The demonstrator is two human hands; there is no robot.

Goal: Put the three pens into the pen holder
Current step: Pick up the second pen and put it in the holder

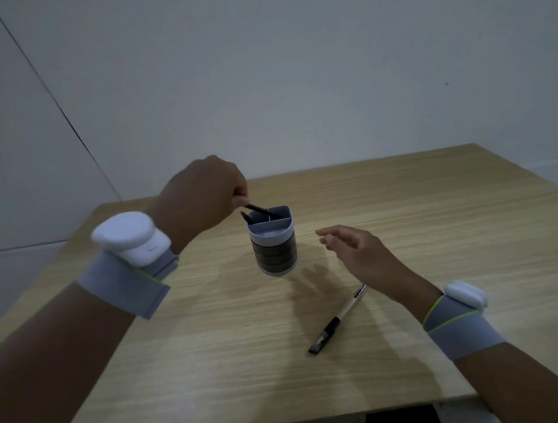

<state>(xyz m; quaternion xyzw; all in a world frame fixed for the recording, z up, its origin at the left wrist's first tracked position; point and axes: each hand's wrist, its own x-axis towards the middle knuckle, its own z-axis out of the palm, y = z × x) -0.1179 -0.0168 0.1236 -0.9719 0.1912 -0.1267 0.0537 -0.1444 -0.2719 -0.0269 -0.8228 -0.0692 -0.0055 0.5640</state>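
A round pen holder [274, 250] with a grey divided top and dark ringed body stands mid-table. My left hand [203, 195] is just left of its rim, fingers pinched on a dark pen [261, 209] that slants into a back compartment. A second dark pen end [245, 216] leans out of the holder at the left rim. A beige pen with a black grip [338, 319] lies on the table to the front right. My right hand [356, 252] hovers right of the holder, above that pen's far end, fingers apart and empty.
The wooden table [213, 358] has its front edge near the bottom of the view and its right edge at the far right. White walls stand behind and to the left. Both wrists wear grey bands with white devices.
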